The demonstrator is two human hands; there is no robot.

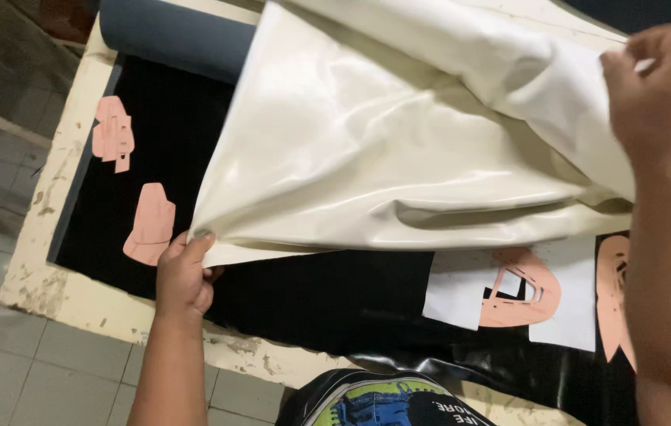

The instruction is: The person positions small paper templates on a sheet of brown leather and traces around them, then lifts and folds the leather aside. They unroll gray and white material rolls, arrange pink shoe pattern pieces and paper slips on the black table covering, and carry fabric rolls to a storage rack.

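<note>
Cream sheet (pixel 398 134) lifted over the desk (pixel 52 296), clear of the black mat (pixel 320 292). Left hand (pixel 183 276) grip clamped on its near-left corner; right hand (pixel 659 87) grip pinching the far-right edge. Pink patterns (pixel 150 225) beneath, uncovered.

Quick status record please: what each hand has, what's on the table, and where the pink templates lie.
left hand: grips the lower corner of the glossy cream sheet of synthetic leather
right hand: holds the sheet's upper edge, lifted
table: worn cream surface, covered by a black sheet
pink paper templates: two left of the cream sheet; one cut-out template on a white piece; one at the right edge
grey roll: at the far end
</note>
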